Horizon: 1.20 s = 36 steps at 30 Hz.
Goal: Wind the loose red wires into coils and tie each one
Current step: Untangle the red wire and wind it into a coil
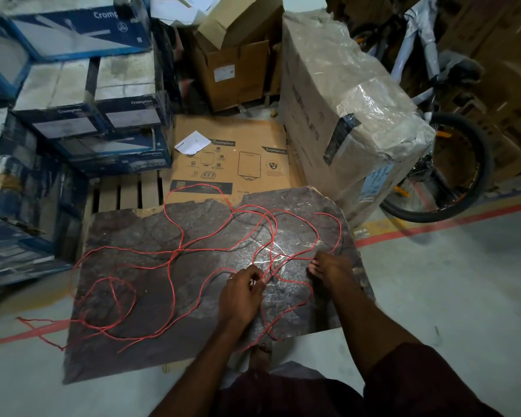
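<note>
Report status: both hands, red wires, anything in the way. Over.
Left hand pinches thin red wires; right hand on them, grip unclear. Wires loose, tangled over dark rough slab, no coil yet. Ends trail onto grey floor.

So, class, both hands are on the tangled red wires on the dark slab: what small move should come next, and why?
Probably lift the strand the left hand pinches and draw it free toward the right hand. The red wires lie crossed and looped over the slab, with no coil started, so one strand likely needs separating first.
</note>
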### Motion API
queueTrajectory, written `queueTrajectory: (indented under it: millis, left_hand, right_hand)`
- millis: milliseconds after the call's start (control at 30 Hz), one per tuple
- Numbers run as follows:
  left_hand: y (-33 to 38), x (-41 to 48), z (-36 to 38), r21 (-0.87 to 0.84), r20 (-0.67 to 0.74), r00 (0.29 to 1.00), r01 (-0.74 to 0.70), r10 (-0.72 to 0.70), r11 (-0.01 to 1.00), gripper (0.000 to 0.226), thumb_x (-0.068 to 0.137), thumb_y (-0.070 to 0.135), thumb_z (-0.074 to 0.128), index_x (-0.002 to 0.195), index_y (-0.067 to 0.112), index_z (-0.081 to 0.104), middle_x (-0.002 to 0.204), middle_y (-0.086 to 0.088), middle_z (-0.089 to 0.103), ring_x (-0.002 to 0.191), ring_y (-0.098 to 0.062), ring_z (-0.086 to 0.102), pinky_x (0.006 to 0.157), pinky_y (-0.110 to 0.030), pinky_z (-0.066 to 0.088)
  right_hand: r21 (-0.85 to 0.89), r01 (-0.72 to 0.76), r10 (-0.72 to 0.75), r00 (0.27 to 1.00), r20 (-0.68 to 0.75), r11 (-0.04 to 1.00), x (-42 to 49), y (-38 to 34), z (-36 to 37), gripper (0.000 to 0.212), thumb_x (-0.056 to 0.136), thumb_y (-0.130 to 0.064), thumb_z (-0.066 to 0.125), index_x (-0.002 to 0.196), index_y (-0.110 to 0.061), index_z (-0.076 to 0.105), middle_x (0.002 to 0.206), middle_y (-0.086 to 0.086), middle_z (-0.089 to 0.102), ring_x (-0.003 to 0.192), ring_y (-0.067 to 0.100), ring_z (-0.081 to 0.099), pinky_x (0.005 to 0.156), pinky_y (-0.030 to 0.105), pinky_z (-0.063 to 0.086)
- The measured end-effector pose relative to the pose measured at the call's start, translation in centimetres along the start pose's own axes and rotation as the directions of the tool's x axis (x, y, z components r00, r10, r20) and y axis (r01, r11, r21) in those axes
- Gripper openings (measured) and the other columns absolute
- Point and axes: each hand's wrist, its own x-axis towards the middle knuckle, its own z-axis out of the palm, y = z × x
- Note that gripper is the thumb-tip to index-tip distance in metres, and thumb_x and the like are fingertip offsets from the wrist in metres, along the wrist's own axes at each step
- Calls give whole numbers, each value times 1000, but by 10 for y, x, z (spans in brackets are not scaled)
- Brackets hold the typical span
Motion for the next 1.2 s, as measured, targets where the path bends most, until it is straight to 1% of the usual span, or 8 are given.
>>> queueTrajectory:
  millis: [167,467,667,733,833,900,1033,1200]
  left_hand:
    - [1,5,-8,-164,14,999,-43,46,985,3,88,42,59,88,39,58,77,12,69,61,-7,61,62,-35,52]
    - [-1,22,-22,-489,58,971,230,-231,841,3,86,27,62,87,30,64,69,4,63,63,-22,58,68,-50,56]
    - [-16,31,-21,-488,52,958,272,-283,829,25,72,50,54,88,39,69,71,5,66,68,-26,63,70,-44,49]
    - [-4,31,-28,-496,30,958,262,-285,828,26,73,48,53,85,33,70,73,9,67,76,-29,70,74,-44,55]
    - [20,31,-40,-586,26,964,229,-264,777,15,79,28,58,84,19,69,75,5,64,73,-17,59,73,-36,50]
    - [35,32,-47,-617,50,975,199,-215,761,6,85,15,63,85,18,69,76,-1,62,69,-13,52,64,-27,43]
    - [53,35,-58,-651,107,988,156,-114,743,14,92,-3,65,96,8,74,77,-5,65,61,-1,57,57,-15,45]
    - [67,40,-74,-674,109,992,115,-56,730,23,89,-6,67,88,14,78,75,6,73,63,-1,60,63,-17,48]
  right_hand:
    - [141,28,-21,999,-45,990,-8,-3,2,28,96,-20,70,75,-3,62,63,9,59,45,16,58,31,22,46]
    - [272,222,-212,975,-66,936,-47,-40,1,35,99,-14,55,65,-12,47,57,10,44,30,12,43,34,18,38]
    - [281,145,-165,985,50,949,-57,-40,-3,19,99,-6,42,86,-9,55,76,12,55,61,19,62,59,36,61]
    - [286,83,-121,986,118,955,-55,-36,-3,20,102,-4,38,95,-9,57,69,8,63,54,13,66,69,37,64]
    - [201,37,-72,983,169,979,-49,-30,3,20,105,-6,42,89,-8,54,51,4,57,38,7,56,45,25,58]
    - [97,25,-38,990,135,995,-41,-24,9,10,102,-11,54,107,-4,60,78,13,62,54,14,58,38,24,54]
    - [12,-11,9,991,135,1000,-33,-15,23,48,89,-18,78,127,0,54,109,18,58,59,17,63,37,25,52]
    - [-116,27,-13,993,119,993,-35,-8,44,12,88,6,71,93,-1,61,73,13,63,53,16,61,33,22,48]
